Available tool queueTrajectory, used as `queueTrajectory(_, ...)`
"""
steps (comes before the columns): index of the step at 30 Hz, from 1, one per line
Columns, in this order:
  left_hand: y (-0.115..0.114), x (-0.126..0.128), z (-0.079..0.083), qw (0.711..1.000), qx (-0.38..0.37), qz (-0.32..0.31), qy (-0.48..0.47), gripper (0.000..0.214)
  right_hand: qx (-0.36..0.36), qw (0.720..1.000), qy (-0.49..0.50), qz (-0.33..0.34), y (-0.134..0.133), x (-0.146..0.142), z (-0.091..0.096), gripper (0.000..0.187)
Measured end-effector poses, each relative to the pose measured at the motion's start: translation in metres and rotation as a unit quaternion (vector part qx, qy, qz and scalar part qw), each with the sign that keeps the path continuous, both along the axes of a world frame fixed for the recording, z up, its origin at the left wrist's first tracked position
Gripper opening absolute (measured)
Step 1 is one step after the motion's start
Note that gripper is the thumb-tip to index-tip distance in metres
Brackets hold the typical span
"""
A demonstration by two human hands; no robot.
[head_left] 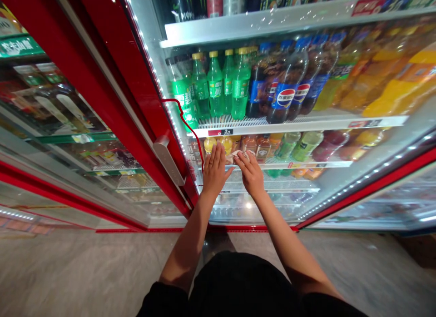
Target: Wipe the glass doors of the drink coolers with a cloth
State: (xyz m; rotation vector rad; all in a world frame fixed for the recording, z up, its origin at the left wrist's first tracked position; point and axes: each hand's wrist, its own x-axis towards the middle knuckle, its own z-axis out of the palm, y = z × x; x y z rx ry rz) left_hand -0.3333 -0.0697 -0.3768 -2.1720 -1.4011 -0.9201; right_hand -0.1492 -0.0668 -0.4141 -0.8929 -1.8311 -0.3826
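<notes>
My left hand (215, 170) lies flat with fingers stretched out against the glass door (340, 144) of a drinks cooler, near the door's left edge. Beside it my right hand (250, 170) presses a small whitish cloth (235, 156) against the same glass, fingers curled over it. Behind the glass at hand height stand small bottles (262, 146) of yellow, orange and green drinks. One shelf up are green soda bottles (218, 85) and dark cola bottles (289, 87).
A red door frame (112, 81) with a grey handle (168, 162) runs diagonally left of my hands. A second glass-fronted cooler (61, 121) stands further left. A thin red cord (189, 126) hangs inside the door. Grey floor (85, 271) lies below.
</notes>
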Motion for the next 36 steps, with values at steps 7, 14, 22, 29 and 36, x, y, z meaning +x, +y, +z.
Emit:
queueTrajectory(7, -0.001, 0.010, -0.004, 0.999, -0.043, 0.010, -0.008, 0.115, -0.009, 1.000, -0.028, 0.003, -0.002, 0.012, -0.008, 0.066)
queueTrajectory(14, -0.003, 0.012, -0.018, 0.999, -0.035, 0.026, -0.004, 0.106, 0.002, 0.999, 0.018, -0.043, -0.001, 0.031, -0.008, 0.065)
queueTrajectory(22, 0.022, 0.025, -0.044, 0.999, -0.032, 0.026, -0.011, 0.094, 0.026, 0.998, -0.029, -0.041, 0.001, 0.039, 0.006, 0.069)
queueTrajectory(29, 0.031, 0.029, -0.056, 0.997, -0.050, 0.036, -0.043, 0.093, 0.036, 0.996, 0.015, -0.077, 0.000, 0.057, -0.003, 0.067)
queueTrajectory(36, 0.022, 0.035, -0.055, 0.995, -0.052, 0.061, -0.052, 0.091, -0.004, 0.999, -0.020, -0.025, -0.004, 0.058, -0.004, 0.070)
